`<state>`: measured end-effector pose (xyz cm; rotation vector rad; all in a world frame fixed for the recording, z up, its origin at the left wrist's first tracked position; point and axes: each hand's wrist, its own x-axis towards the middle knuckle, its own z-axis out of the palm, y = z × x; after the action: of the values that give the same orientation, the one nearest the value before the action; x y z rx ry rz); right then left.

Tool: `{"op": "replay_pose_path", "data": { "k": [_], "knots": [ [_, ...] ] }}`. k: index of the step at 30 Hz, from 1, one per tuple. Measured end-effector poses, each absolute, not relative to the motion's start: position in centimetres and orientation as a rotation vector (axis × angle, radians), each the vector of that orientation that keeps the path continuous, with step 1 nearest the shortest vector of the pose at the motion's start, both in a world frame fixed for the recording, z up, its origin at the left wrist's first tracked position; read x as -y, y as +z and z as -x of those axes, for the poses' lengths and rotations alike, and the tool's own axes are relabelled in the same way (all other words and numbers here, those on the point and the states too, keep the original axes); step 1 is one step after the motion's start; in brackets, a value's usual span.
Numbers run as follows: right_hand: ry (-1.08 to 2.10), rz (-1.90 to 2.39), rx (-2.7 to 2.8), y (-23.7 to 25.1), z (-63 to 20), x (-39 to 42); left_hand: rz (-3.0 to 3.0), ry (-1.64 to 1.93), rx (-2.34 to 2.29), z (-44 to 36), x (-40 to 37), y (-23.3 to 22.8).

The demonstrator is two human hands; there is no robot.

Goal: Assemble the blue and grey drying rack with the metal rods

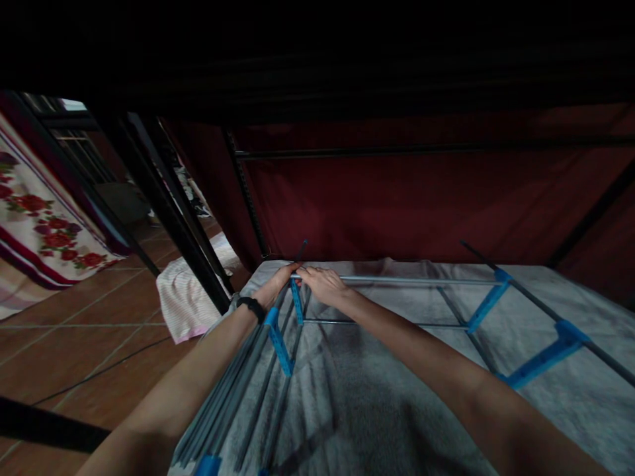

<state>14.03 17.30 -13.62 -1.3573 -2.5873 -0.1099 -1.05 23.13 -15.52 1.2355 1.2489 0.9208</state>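
Dim red cloth (397, 198) hangs as a back wall behind a low platform covered in grey fabric (357, 396), all of it framed by dark metal uprights (163, 198) under a black overhead edge. Off to the left lies a terracotta tile floor (74, 317), with a folded pale pink cloth (183, 297) at the foot of the uprights and a floral sheet (34, 225) farther left.

On the grey fabric lies a frame of thin grey metal rods (407, 281) joined by bright blue plastic connectors (486, 301). One long rod runs across the far part of the platform, a second thinner one runs parallel just nearer, and more rods run along the left edge toward the camera, with another blue connector (278, 340) on them.

Both arms reach forward to the far left corner of this frame. The left hand (278, 283), with a black band (251, 307) at the wrist, rests on the rods at the corner, fingers pointing forward and lying together; whether they curl around a rod cannot be told in the dark. The right hand (325, 284) lies palm down just beside it, fingers laid over the end of the long crosswise rod where it meets a blue connector; its grip looks closed on the rod, though the fingertips are hard to make out. The two hands are nearly touching
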Motion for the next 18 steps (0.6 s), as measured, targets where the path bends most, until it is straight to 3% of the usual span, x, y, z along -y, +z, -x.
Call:
{"op": "replay_pose_path", "data": {
  "k": [18],
  "knots": [
    [0.003, 1.456, 2.624, -15.0, -14.6, -19.1, -1.16, 0.918, -1.255, 2.6, -24.0, -16.8]
  ]
}}
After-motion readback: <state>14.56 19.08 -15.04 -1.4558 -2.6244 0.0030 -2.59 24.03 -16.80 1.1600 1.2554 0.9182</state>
